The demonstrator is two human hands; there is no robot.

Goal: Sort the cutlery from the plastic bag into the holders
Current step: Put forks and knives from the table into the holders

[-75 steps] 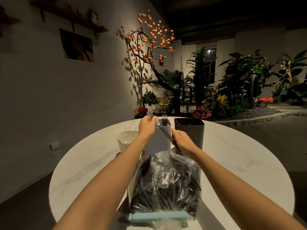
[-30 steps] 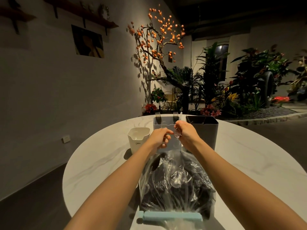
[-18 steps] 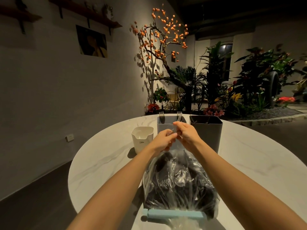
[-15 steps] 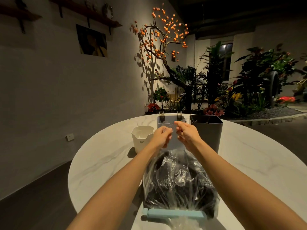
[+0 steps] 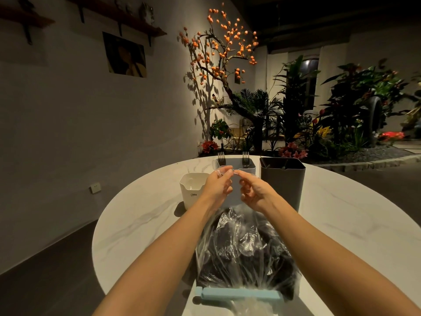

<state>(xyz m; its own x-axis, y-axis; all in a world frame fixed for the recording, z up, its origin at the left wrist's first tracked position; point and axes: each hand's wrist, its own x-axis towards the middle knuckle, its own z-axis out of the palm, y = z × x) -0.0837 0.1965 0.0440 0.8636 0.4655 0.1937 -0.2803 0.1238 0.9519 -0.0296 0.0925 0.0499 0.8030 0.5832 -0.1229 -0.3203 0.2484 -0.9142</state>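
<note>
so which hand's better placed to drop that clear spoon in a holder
Left, probably. The left hand pinches the clear spoon just in front of the middle holder and near the white holder. The right hand holds nothing clearly visible.

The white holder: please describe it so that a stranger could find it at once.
On the round marble table, three holders stand in a row beyond the plastic bag. The white holder is the leftmost, beside the light grey holder with two forks. It alone is short, white and lettered.

Dim room — the orange-berried tree (image 5: 218,49) is spotlit, shadows thrown on the wall (image 5: 68,124); edges are bowed by wide-angle distortion.
</note>
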